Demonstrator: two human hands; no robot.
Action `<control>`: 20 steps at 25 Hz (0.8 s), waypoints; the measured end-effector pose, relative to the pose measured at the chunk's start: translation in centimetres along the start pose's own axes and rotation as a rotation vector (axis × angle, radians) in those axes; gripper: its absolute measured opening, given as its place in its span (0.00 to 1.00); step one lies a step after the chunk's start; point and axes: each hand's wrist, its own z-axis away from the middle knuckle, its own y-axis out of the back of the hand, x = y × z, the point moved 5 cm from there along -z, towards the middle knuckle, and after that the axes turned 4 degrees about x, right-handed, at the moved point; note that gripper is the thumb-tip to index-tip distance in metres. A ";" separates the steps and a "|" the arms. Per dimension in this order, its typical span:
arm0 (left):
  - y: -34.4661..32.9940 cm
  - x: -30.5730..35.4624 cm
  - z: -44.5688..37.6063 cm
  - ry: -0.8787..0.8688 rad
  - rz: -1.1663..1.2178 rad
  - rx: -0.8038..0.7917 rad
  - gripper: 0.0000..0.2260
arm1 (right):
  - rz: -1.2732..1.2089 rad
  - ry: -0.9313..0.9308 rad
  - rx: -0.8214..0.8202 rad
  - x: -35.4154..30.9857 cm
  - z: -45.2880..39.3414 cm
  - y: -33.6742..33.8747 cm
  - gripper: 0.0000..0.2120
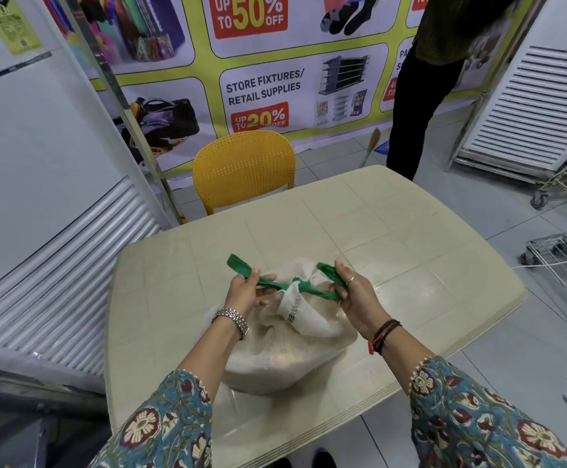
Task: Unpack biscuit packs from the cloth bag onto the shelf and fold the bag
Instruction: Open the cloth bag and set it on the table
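Cloth bag [285,352], cream and bulging, sits on the near half of the table [393,238], its mouth gathered shut where two green handles [300,287] are knotted together at the top (what fills it cannot be seen). That table is the largest thing in the middle of the view: a pale plastic top moulded in a tile pattern, standing on a tiled floor. Behind its far edge stands a yellow perforated chair [244,168], and behind that a sale banner [262,86] covers the wall. White louvred cabinets flank the scene, one cabinet [39,197] to the left. A second person's dark trouser leg [413,106] shows at the far right corner of the table.

Both hands work at the knot. The left hand [246,295] has fingers curled round the left green handle, which runs out past its knuckles. The right hand [353,292] clenches the right handle just beside the knot. A metal watch [231,319] circles the left wrist; red and black threads [383,336] circle the right.
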 end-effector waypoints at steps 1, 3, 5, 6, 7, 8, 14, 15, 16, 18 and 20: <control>0.6 -0.3 -0.3 0.034 0.004 0.020 0.06 | 0.164 0.010 0.035 0.4 -0.3 0.4 0.12; 2.0 -0.9 -0.6 0.105 -0.065 0.128 0.19 | 0.452 0.082 0.184 0.9 -0.5 1.5 0.11; 3.5 -0.9 0.0 0.001 -0.268 0.312 0.32 | 0.736 0.315 0.283 0.0 0.0 1.8 0.16; 3.6 -0.2 0.8 -0.135 -0.408 0.376 0.30 | 0.875 0.459 0.230 -0.4 0.1 1.2 0.21; 3.2 0.3 1.6 -0.297 -0.542 0.376 0.24 | 0.985 0.574 0.118 -0.6 0.0 0.3 0.25; 2.4 0.7 2.4 -0.418 -0.650 0.305 0.15 | 1.065 0.636 -0.028 -0.6 -0.1 -0.7 0.28; -0.9 -1.2 4.1 -0.376 -1.089 -0.109 0.21 | 1.492 0.721 -0.473 0.6 -1.4 -3.9 0.17; -0.9 -1.3 3.9 -0.386 -1.111 -0.106 0.19 | 1.533 0.749 -0.461 0.4 -1.7 -4.0 0.16; -0.8 -1.4 3.8 -0.398 -1.113 -0.103 0.17 | 1.538 0.772 -0.434 0.0 -1.7 -4.1 0.17; -0.3 -1.1 3.6 -0.406 -1.119 -0.088 0.14 | 1.473 0.776 -0.343 -1.0 -2.1 -3.8 0.16; 0.4 -1.0 3.4 -0.409 -1.100 -0.083 0.11 | 1.357 0.717 -0.184 -2.4 -2.7 -2.8 0.14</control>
